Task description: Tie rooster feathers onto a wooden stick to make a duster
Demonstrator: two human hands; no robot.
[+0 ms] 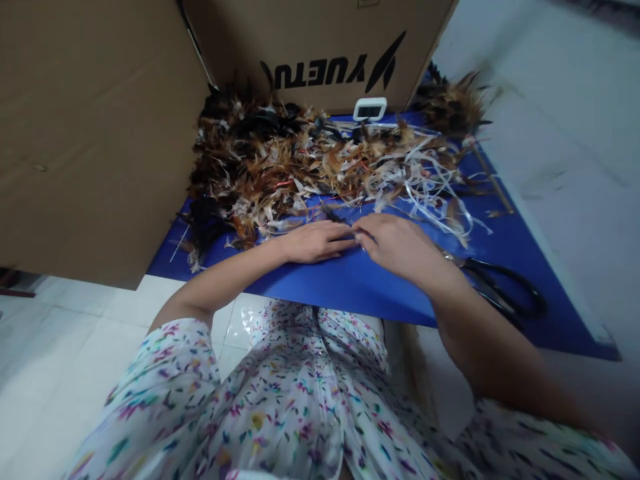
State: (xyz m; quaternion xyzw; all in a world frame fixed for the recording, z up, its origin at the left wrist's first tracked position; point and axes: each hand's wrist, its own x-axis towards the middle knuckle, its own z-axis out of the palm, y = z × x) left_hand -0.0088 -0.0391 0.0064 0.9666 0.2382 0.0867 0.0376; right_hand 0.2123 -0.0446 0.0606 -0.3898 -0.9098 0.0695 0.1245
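My left hand point(319, 241) and my right hand point(397, 245) meet fingertip to fingertip low over a blue board point(320, 283). A small dark feather point(334, 215) pokes out just beyond the left fingers, which are pressed together around its lower end. The right thumb and forefinger pinch right beside it; what lies between them is too small to make out. By my right wrist rest scissors point(505, 283) with large black handles, their blades partly hidden under the wrist. Past both hands spreads a pile of brown, black and white feathers point(280, 160).
Tangled white ribbon point(430, 177) lies at the pile's right. A small white digital display point(370, 109) stands against a cardboard box point(320, 33) with upside-down lettering. Another large cardboard panel point(95, 133) borders the left side. A dark feather bunch point(453, 103) sits at the back right corner.
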